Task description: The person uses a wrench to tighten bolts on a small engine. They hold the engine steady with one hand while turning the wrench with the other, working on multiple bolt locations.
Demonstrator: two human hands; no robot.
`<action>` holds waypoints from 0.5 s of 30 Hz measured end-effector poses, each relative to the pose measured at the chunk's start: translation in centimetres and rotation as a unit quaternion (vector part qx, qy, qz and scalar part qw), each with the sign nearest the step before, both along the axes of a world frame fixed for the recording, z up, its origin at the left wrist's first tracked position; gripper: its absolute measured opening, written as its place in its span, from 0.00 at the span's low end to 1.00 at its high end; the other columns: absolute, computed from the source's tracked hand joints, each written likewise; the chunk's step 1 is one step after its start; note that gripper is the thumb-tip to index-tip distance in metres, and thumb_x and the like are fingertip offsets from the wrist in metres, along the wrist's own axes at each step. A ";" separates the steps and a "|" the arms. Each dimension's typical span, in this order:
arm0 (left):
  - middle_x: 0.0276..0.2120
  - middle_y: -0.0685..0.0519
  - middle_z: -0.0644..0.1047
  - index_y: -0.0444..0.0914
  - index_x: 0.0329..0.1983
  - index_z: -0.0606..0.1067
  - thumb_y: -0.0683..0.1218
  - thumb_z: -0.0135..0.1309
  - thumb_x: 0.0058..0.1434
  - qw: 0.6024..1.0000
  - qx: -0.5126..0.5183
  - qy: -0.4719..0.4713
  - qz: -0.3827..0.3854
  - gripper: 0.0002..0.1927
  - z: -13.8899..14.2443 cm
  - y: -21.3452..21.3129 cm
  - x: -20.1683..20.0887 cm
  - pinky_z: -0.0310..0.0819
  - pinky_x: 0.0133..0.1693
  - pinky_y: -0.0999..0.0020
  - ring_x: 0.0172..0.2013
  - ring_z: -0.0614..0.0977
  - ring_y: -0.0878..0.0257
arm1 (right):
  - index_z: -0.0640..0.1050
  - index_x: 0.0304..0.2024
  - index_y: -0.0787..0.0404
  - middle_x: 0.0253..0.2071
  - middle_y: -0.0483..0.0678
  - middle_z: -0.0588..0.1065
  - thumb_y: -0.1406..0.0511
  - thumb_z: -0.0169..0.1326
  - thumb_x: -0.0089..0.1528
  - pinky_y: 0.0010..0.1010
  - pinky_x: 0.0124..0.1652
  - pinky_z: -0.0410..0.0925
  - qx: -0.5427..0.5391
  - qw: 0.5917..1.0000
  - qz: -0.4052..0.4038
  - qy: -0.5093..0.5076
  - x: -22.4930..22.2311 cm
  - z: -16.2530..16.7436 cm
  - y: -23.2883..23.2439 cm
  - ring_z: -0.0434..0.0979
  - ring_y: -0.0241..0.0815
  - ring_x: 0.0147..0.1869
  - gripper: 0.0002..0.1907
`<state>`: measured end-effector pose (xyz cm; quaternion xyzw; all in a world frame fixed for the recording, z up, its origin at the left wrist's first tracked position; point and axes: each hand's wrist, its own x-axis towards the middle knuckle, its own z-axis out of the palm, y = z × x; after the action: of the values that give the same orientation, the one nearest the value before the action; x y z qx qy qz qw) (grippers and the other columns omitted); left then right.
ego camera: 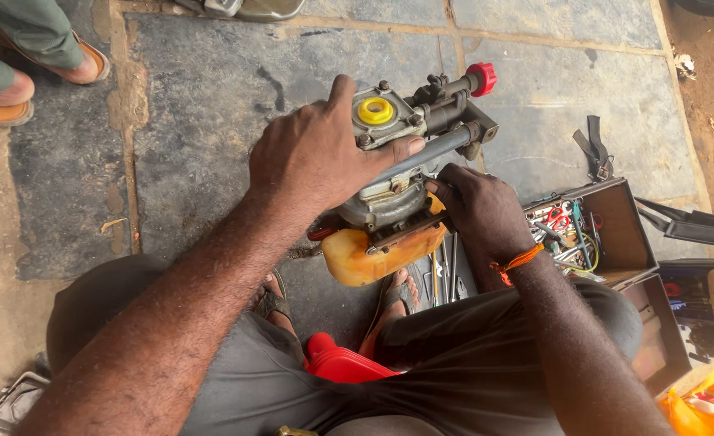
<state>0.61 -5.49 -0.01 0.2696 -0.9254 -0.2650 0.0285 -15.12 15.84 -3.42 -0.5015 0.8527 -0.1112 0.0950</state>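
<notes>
A small grey engine with a pump head (397, 173) stands upright between my knees on the stone floor. My left hand (317, 157) grips its top from the left, next to a yellow ring (375, 111) on the pump head. A red cap (483, 78) sits at the far end of a pipe. My right hand (480, 208) presses against the engine's right side, fingers curled on the casing above the orange-yellow fuel tank (373, 257). An orange thread is tied on my right wrist.
An open toolbox (615, 230) with pliers, wires and several small tools stands to the right. Spanners (446, 278) lie beside my foot. A red plastic piece (337, 363) lies between my legs. Another person's sandalled feet (26, 85) are at the top left. Black straps (595, 149) lie at the right.
</notes>
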 end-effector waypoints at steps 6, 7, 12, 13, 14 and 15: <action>0.24 0.45 0.77 0.32 0.70 0.58 0.81 0.45 0.58 1.000 0.007 0.005 0.006 0.56 -0.2 0.1 -0.5 0.81 0.21 0.57 0.23 0.83 0.56 | 0.79 0.43 0.60 0.37 0.55 0.80 0.56 0.55 0.67 0.49 0.37 0.70 -0.057 0.998 0.013 0.023 0.5 0.0 -0.4 0.80 0.62 0.39 0.14; 0.25 0.44 0.77 0.32 0.69 0.59 0.82 0.46 0.58 1.000 -0.002 0.008 0.005 0.56 -0.2 0.1 -0.5 0.81 0.22 0.56 0.24 0.83 0.55 | 0.78 0.45 0.60 0.34 0.55 0.79 0.55 0.56 0.66 0.49 0.37 0.70 -0.048 0.999 -0.015 0.011 0.5 -0.1 -0.4 0.80 0.61 0.38 0.15; 0.28 0.42 0.78 0.32 0.70 0.57 0.80 0.47 0.57 0.999 0.027 -0.010 0.018 0.56 -0.4 0.1 -0.5 0.82 0.22 0.56 0.26 0.85 0.54 | 0.76 0.42 0.59 0.25 0.54 0.79 0.51 0.57 0.65 0.47 0.34 0.71 0.001 0.994 -0.107 -0.033 1.0 -0.4 -0.6 0.82 0.57 0.34 0.18; 0.28 0.42 0.78 0.32 0.71 0.56 0.80 0.47 0.57 0.999 0.028 -0.010 0.017 0.56 -0.4 0.2 -0.6 0.82 0.22 0.56 0.26 0.85 0.54 | 0.76 0.41 0.59 0.26 0.54 0.79 0.51 0.57 0.65 0.47 0.34 0.70 -0.007 0.994 -0.105 -0.022 1.2 -0.4 -0.7 0.82 0.57 0.34 0.18; 0.28 0.42 0.78 0.32 0.71 0.56 0.80 0.48 0.57 0.999 0.029 -0.009 0.016 0.57 -0.4 0.2 -0.7 0.82 0.22 0.56 0.26 0.84 0.53 | 0.76 0.41 0.59 0.26 0.54 0.79 0.51 0.57 0.65 0.47 0.34 0.70 -0.015 0.994 -0.104 -0.009 1.4 -0.4 -0.8 0.82 0.57 0.34 0.18; 0.29 0.41 0.78 0.33 0.70 0.57 0.80 0.48 0.58 0.999 0.028 -0.003 0.020 0.56 -0.5 0.3 -0.7 0.82 0.22 0.55 0.27 0.84 0.53 | 0.76 0.40 0.60 0.26 0.54 0.79 0.51 0.57 0.66 0.47 0.34 0.70 -0.022 0.995 -0.100 0.003 1.6 -0.3 -0.9 0.81 0.58 0.34 0.18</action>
<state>-0.12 -5.18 -0.48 0.2898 -0.9120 -0.2894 0.0239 -13.49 14.95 -3.74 -0.4161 0.8961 -0.1378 0.0697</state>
